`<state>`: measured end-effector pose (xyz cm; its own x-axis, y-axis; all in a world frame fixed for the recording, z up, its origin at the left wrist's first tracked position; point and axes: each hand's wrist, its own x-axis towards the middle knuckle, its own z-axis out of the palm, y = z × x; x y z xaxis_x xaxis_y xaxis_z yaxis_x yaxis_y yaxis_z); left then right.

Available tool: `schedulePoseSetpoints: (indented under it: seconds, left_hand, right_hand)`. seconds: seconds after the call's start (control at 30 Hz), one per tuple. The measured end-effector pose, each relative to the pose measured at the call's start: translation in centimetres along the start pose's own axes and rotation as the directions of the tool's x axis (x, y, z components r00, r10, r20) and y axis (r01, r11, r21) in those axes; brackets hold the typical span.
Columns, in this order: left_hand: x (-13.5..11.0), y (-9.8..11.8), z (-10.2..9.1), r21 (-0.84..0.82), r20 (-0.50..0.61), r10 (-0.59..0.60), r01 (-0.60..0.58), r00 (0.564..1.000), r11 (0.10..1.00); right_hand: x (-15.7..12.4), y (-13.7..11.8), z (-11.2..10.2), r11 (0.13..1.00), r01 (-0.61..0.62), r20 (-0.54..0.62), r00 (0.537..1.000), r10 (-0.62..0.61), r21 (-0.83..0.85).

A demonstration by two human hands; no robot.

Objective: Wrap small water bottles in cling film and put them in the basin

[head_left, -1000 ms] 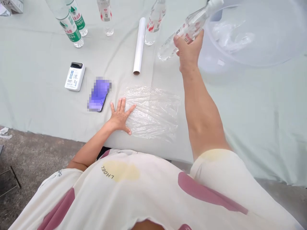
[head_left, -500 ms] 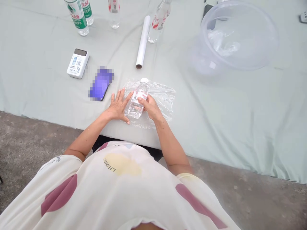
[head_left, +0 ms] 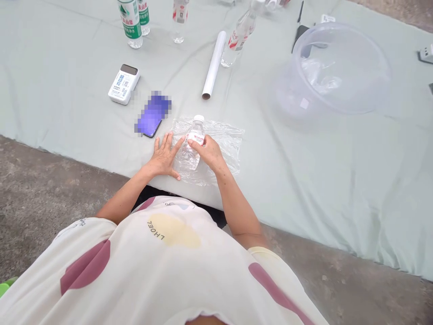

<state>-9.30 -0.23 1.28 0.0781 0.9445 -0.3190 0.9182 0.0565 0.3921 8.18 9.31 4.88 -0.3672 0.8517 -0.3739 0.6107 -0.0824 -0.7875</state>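
Note:
A small clear water bottle (head_left: 191, 145) with a white cap and red-and-white label stands on a sheet of clear plastic wrap (head_left: 228, 142) spread near the front edge of the pale green tablecloth. My right hand (head_left: 209, 152) grips the bottle's body from the right. My left hand (head_left: 164, 155) lies flat with fingers spread on the left edge of the wrap, its fingertips close to the bottle.
A roll of wrap (head_left: 214, 65) lies behind. Several water bottles (head_left: 130, 20) stand at the back, one (head_left: 239, 38) beside the roll. A white device (head_left: 123, 84) and a phone (head_left: 153, 114) lie left. A large clear basin (head_left: 338, 67) sits back right. Concrete floor lies below the table edge.
My right hand carried the bottle down from beside the basin and set it on the wrap. My left hand stayed flat on the wrap.

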Motion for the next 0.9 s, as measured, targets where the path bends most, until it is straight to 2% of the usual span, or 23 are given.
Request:
schedulePoseSetpoints:
  seconds: [0.27,0.43,0.53,0.6,0.7,0.77,0.83,0.9]
  left_hand:
    - [-0.2,0.1,-0.3,-0.028,-0.011,-0.013,0.013,1.0,1.0]
    - [-0.4,0.1,-0.5,-0.033,-0.022,-0.006,0.005,1.0,0.999]
    - [-0.5,0.0,-0.8,-0.036,-0.018,0.012,-0.013,1.0,0.999]
    - [-0.9,-0.3,-1.3,-0.057,-0.009,0.04,-0.04,0.999,0.998]
    - [-2.2,-0.7,-2.2,-0.123,-0.003,0.104,-0.103,0.995,0.987]
    - [-3.3,-1.1,-2.6,-0.16,-0.065,0.08,-0.09,0.995,0.983]
    - [-4.1,-1.3,-2.5,-0.182,-0.182,-0.041,0.007,0.982,0.983]
    - [-4.5,-1.1,-1.9,-0.203,-0.272,-0.195,0.142,0.942,0.969]
  right_hand:
    - [0.0,0.0,0.8,0.998,0.032,0.088,0.995,-0.037,0.055]
    - [0.1,-0.4,1.8,0.992,0.043,0.097,0.995,-0.031,-0.117]
    - [0.0,-0.6,2.7,0.971,0.12,0.091,0.99,-0.103,-0.208]
    - [-0.3,-0.5,2.6,0.963,0.167,0.05,0.986,-0.16,-0.213]
    - [-0.7,0.5,1.0,0.965,0.19,-0.054,0.978,-0.203,-0.179]
    - [-0.9,2.1,-0.9,0.954,0.221,-0.135,0.958,-0.251,-0.202]
    - [-1.0,4.5,-2.8,0.912,0.258,-0.194,0.924,-0.329,-0.319]
    - [-1.3,7.2,-4.3,0.844,0.247,-0.199,0.905,-0.377,-0.475]
